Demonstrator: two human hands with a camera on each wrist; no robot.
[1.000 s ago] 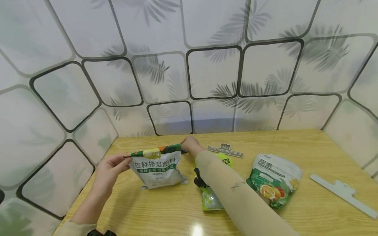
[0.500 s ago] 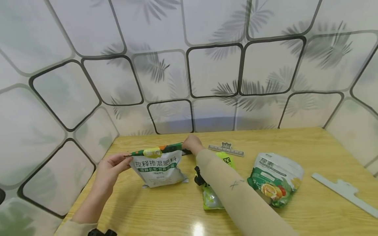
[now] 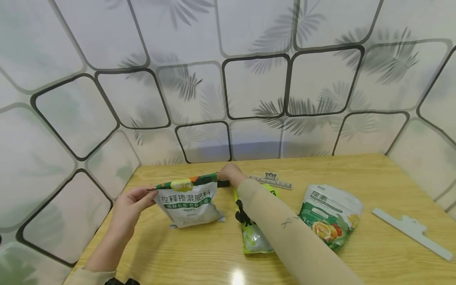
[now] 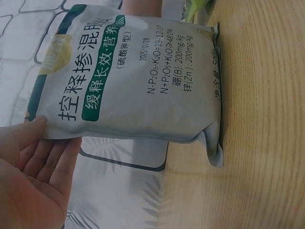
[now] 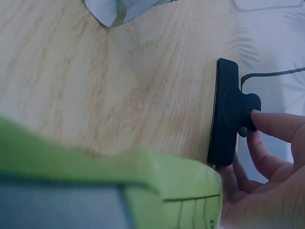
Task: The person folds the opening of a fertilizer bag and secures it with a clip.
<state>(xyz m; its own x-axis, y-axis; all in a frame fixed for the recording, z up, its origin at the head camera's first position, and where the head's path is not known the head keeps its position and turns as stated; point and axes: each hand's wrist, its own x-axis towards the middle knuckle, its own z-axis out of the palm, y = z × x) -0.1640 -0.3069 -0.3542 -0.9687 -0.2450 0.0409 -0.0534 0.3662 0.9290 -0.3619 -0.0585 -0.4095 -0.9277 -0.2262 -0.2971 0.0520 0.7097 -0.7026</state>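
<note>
In the head view, a white fertilizer bag (image 3: 192,211) with its top band folded into a green strip stands on the wooden table. My left hand (image 3: 129,206) pinches its upper left corner between thumb and fingers; the left wrist view shows this grip on the bag (image 4: 138,90) closely. Behind the bag's right end, my right hand (image 3: 231,174) holds a black bag clip (image 3: 223,183). The right wrist view shows thumb and fingers on the handle of that clip (image 5: 226,114), which is apart from the bag. Whether the clip touches the table I cannot tell.
A bright green bag (image 3: 254,241) lies partly under my right forearm. Right of it is a green-and-white bag (image 3: 331,209). A silver patterned clip (image 3: 271,181) lies at the back, a pale grey clip (image 3: 413,231) at far right. Patterned walls (image 3: 256,91) enclose the table.
Beside the white bag, a little more of the black clip shows by my right hand. My left hand keeps its grip; the bag stays where it was.
</note>
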